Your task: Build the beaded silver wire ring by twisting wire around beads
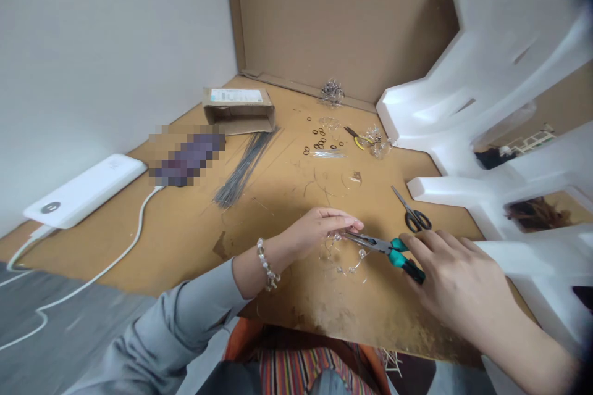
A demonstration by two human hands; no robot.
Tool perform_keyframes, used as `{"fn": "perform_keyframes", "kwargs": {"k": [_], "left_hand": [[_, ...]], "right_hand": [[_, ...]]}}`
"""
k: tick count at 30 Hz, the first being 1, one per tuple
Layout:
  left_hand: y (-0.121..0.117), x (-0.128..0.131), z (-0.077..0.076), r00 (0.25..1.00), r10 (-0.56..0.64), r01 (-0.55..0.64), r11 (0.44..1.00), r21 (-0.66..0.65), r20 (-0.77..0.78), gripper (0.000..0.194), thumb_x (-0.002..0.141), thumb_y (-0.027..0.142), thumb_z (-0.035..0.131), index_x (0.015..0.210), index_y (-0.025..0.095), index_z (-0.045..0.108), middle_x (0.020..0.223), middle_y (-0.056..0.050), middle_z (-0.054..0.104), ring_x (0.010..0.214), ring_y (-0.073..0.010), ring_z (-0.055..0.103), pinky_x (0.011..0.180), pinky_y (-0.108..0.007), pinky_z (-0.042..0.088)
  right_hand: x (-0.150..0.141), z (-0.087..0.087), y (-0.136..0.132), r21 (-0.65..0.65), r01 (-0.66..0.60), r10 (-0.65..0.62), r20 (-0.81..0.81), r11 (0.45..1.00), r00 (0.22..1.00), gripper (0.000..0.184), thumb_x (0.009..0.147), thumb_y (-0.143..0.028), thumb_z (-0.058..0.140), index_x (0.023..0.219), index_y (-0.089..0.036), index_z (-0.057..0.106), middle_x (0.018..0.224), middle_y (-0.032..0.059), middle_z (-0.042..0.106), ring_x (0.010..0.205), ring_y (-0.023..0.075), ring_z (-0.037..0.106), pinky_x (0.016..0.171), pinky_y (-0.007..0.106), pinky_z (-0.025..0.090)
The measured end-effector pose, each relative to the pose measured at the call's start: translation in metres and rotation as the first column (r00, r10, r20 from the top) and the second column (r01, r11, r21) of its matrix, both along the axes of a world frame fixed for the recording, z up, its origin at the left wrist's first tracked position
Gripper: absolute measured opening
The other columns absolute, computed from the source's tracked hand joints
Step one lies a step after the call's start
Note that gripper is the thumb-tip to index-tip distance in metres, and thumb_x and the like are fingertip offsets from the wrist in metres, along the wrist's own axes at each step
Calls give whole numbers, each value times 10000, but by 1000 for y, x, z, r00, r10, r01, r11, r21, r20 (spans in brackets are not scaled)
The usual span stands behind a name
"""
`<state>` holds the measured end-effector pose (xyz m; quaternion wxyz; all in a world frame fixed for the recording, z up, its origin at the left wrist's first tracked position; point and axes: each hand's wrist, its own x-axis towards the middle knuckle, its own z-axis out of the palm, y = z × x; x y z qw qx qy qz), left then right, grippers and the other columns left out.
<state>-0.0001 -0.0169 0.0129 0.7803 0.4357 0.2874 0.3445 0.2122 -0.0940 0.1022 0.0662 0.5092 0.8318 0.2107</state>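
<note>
My right hand (456, 265) is wrapped round the teal and black handles of long-nose pliers (377, 244). Their jaws point left and meet the fingertips of my left hand (327, 226). Between thumb and fingers my left hand pinches a thin wire strand with clear beads (352, 270), which hangs in a loose loop below it. The exact spot where the jaws grip the wire is too small to make out. Scissors (414, 216) with black handles lie just beyond my right hand.
A bundle of straight wires (245, 170) lies near an open cardboard box (238, 112). Dark rings (319, 143), yellow-handled pliers (356, 137) and a tangled wire heap (332, 92) sit farther back. A white power bank (88, 188) with cables is at left; white foam (445, 191) borders the right.
</note>
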Motion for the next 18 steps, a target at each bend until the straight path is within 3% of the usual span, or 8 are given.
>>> {"fn": "perform_keyframes", "kwargs": {"k": [6,11,18], "left_hand": [[0,-1,2,1000,24,-24,999,38,0,221,779,331,661,892,155,733,932,-72,730,883,-158,633,838,-307,450],[-2,-1,9,995,99,-98,988,121,-1,186,793,302,650,856,146,729,877,-68,725,811,-142,633,809,-301,470],[-4,-2,8,997,65,-72,976,205,37,174,821,293,626,868,155,722,905,-61,711,865,-138,636,862,-303,474]], "right_hand": [[1,-1,-2,10,-1,1,-39,1000,999,205,780,-312,582,918,-183,661,758,60,647,675,226,601,609,327,369],[1,-8,-6,-67,85,-90,-77,994,993,188,756,-301,574,897,-202,648,754,43,653,609,217,616,517,307,348],[3,-16,-8,-174,144,-167,-127,974,978,218,757,-245,541,950,-219,638,771,20,666,638,206,649,502,287,358]]}}
